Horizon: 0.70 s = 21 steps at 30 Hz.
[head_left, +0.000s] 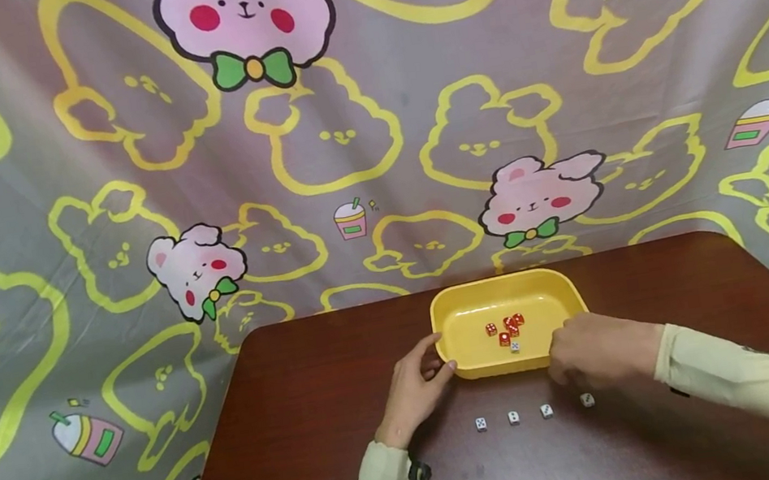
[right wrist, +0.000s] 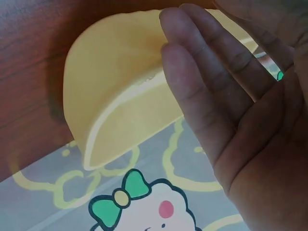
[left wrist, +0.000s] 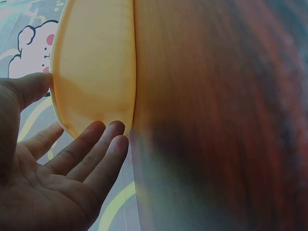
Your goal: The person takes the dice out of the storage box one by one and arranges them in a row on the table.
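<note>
Bunny-print fabric (head_left: 406,130) hangs behind a dark reddish-brown table (head_left: 307,423), with a yellow tray (head_left: 465,341) sitting near the back edge. Only the head view gets you the dice: a loose bunch of red dice (head_left: 505,339) plus one white die (head_left: 514,347) in the tray, and four white dice (head_left: 514,418) in a row on the table in front. Left wrist cam shows what the head one doesn't: the left hand (head_left: 413,392) has its fingers spread and fairly straight on the tray's end wall, thumb at the rim, so no real clench. Right hand (head_left: 599,345) covers the front right corner; its wrist cam shows three fingers lying close together, but thumb and index are mostly cut off, so can't tell if they're pinching anything.
</note>
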{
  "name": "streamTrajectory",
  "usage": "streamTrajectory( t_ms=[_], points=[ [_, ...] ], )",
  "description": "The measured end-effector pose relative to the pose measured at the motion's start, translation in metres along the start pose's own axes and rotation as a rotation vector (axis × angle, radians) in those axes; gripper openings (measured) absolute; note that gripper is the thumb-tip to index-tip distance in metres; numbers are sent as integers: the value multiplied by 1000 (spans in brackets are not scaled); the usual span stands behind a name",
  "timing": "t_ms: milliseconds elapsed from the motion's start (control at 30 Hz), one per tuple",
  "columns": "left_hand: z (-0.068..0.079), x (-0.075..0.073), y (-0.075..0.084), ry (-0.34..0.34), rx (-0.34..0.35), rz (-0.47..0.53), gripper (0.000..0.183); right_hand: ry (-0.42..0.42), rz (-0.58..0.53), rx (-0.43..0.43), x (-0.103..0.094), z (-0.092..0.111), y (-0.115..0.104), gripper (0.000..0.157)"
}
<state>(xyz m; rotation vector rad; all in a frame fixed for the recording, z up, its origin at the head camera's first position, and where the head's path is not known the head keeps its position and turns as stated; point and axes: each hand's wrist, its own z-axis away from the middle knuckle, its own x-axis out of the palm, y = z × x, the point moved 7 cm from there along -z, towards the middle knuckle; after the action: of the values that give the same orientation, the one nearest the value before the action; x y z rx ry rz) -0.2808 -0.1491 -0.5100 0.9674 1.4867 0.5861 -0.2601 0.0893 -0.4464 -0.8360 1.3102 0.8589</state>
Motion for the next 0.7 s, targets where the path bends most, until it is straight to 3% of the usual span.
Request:
streamTrajectory(
  t_ms=[267,500,700],
  points=[
    [0,0,0,-1,-3,0,53,-2,-22,26,-10,-4,3,29],
    [0,0,1,-4,-2,-1,53,39,37,3,-22,-7,2,24],
    [0,0,0,-2,2,-5,53,16,49,31,-30,-11,7,20]
  ],
)
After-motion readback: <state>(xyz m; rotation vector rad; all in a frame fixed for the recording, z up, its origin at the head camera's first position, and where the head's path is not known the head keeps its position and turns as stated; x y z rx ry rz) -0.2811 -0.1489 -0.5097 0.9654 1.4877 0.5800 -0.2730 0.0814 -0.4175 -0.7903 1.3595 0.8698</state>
